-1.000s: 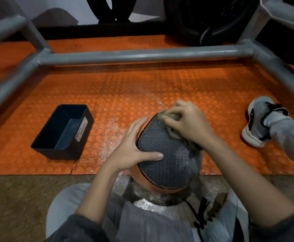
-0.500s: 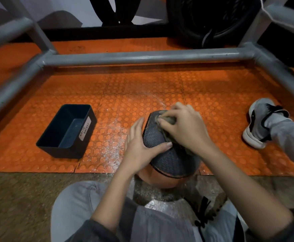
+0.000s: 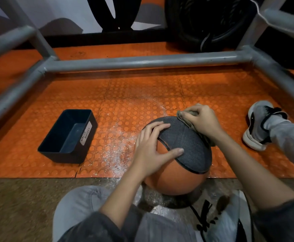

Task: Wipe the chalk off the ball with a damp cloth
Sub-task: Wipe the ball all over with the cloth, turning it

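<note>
Head view, single frame.

- Ball (image 3: 176, 173): orange w/ dark grey textured panel across top and right. Sits low in front of the person, at the seam where the orange studded mat (image 3: 142, 88) meets the bare concrete floor (image 3: 20, 206). Contact patch hidden; shadow beneath.
- Left hand (image 3: 151, 152): laid flat on the ball's left side, fingers (image 3: 160, 127) spread. Upper fingers reach onto the grey panel, thumb tip lies on the panel edge, palm over the orange part. Grips nothing, just steadies.
- Right hand (image 3: 203, 123): on the ball's far upper-right shoulder, fingers (image 3: 191, 110) curled and pinching a bunched cloth (image 3: 182, 114), pressing it to the grey panel. Cloth grey-olive; mostly covered by the hand, a fold shows again below the wrist. Damp or dry: cannot tell.
- White powder (image 3: 114, 151) scattered on the mat just left of the ball, thinner streak toward the far side of the cloth. Chalk on the ball itself: not discernible on the grey texture.
- Dark bin (image 3: 55, 151) w/ label "WASTE BASKET" (image 3: 86, 135), on the mat, well left of the ball, apart from the left hand. Interior looks bare.
- Grey tube frame (image 3: 142, 62) borders the mat on far, left and right sides.
- Grey-white shoe (image 3: 254, 130) on the mat at right, grey trouser leg above it. Grey-clad knee (image 3: 80, 203) at bottom centre-left.
</note>
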{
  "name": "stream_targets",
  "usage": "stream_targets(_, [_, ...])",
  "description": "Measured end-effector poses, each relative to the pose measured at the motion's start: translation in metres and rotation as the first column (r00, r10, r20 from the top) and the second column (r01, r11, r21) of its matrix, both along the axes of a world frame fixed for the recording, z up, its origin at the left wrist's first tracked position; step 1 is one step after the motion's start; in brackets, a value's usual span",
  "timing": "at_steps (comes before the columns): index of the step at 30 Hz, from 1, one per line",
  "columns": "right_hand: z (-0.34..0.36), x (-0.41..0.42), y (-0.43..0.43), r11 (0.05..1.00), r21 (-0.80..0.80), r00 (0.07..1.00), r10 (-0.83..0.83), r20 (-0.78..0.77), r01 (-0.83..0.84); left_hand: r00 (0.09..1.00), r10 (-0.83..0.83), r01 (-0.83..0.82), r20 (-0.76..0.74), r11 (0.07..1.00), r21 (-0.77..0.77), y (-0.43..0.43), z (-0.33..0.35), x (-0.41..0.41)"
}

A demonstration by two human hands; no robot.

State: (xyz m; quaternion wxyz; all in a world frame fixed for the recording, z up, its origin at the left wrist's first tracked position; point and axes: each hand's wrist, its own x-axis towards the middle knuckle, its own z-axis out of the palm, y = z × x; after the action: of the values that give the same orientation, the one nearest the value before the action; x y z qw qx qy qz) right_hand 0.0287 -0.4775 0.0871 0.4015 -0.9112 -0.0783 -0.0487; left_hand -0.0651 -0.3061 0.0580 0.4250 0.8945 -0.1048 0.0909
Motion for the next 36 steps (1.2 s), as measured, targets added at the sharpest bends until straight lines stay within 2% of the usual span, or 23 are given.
stream_targets(3, [0.002, -0.007, 0.004, 0.998, -0.058, 0.998, -0.036, 0.044, 0.039, 0.993, 0.109, -0.11, 0.041, 0.994, 0.016, -0.009, 0.001, 0.004])
stream_targets(7, [0.009, -0.021, 0.014, 0.993, -0.118, 0.99, 0.004, 0.141, 0.013, 0.986, 0.157, -0.16, -0.05, 0.985, -0.064, -0.005, 0.002, 0.017])
stream_targets(10, [0.008, -0.024, 0.015, 0.997, -0.013, 0.98, 0.079, 0.18, -0.078, 0.976, 0.18, -0.195, -0.124, 0.973, -0.125, 0.004, 0.0, 0.024])
stream_targets(12, [-0.002, -0.022, 0.012, 0.996, 0.058, 0.977, 0.049, 0.208, -0.062, 0.967, 0.198, -0.226, -0.16, 0.957, -0.181, 0.01, -0.003, 0.025])
stream_targets(14, [-0.019, -0.017, 0.002, 0.985, 0.168, 0.986, -0.07, 0.149, 0.045, 0.958, 0.241, -0.272, -0.155, 0.934, -0.232, 0.014, -0.007, 0.023])
stream_targets(16, [-0.035, -0.015, -0.007, 0.947, 0.279, 0.986, -0.167, 0.006, 0.159, 0.94, 0.319, -0.34, -0.124, 0.907, -0.247, 0.015, -0.013, 0.017])
stream_targets(19, [-0.042, -0.017, -0.005, 0.919, 0.274, 0.959, -0.268, -0.093, 0.284, 0.895, 0.442, -0.442, -0.057, 0.868, -0.225, 0.007, -0.018, 0.007])
stream_targets(22, [-0.025, -0.026, 0.015, 0.949, 0.111, 0.948, -0.306, 0.086, 0.296, 0.845, 0.535, -0.526, 0.001, 0.831, -0.181, -0.006, -0.02, 0.0])
stream_targets(24, [-0.01, -0.037, 0.031, 0.981, 0.034, 0.947, -0.196, 0.255, 0.194, 0.819, 0.573, -0.559, 0.037, 0.811, -0.173, -0.012, -0.021, -0.003])
stream_targets(27, [-0.007, -0.05, 0.049, 0.987, -0.154, 0.886, 0.038, 0.462, 0.038, 0.794, 0.606, -0.59, 0.058, 0.789, -0.168, -0.015, -0.023, -0.002])
stream_targets(29, [-0.012, -0.046, 0.044, 0.993, -0.119, 0.866, 0.065, 0.496, -0.007, 0.801, 0.597, -0.582, 0.051, 0.795, -0.169, -0.015, -0.023, -0.001])
stream_targets(31, [-0.021, -0.035, 0.028, 0.997, 0.073, 0.908, -0.061, 0.415, 0.034, 0.814, 0.578, -0.563, 0.057, 0.809, -0.171, -0.015, -0.023, -0.001])
stream_targets(33, [-0.033, -0.024, 0.01, 0.949, 0.283, 0.955, -0.207, 0.214, 0.142, 0.819, 0.57, -0.556, 0.068, 0.817, -0.151, -0.017, -0.022, -0.001])
stream_targets(34, [-0.037, -0.021, 0.004, 0.922, 0.336, 0.961, -0.248, 0.123, 0.195, 0.817, 0.572, -0.559, 0.076, 0.817, -0.141, -0.019, -0.022, -0.001])
stream_targets(36, [-0.04, -0.02, -0.001, 0.896, 0.342, 0.948, -0.315, 0.04, 0.284, 0.804, 0.586, -0.574, 0.1, 0.809, -0.128, -0.023, -0.023, -0.002])
